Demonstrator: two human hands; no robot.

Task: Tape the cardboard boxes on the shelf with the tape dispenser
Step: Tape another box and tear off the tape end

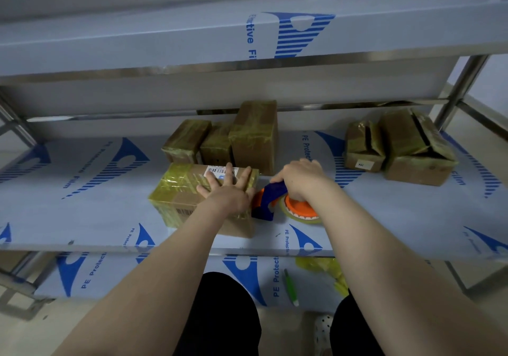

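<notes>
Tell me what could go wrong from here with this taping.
The left hand lies flat on the box, right beside the tape dispenser gripped by the right hand; its blade might nick the spread fingers. The box sits near the front edge of the shelf, so a hard pull could perhaps slide it off.

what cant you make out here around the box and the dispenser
Head view only:
- barcode label on the front box: print too small, partly under the left hand.
- tape dispenser handle: wrapped by the right hand.
- where tape meets box: hidden behind the left hand.
</notes>
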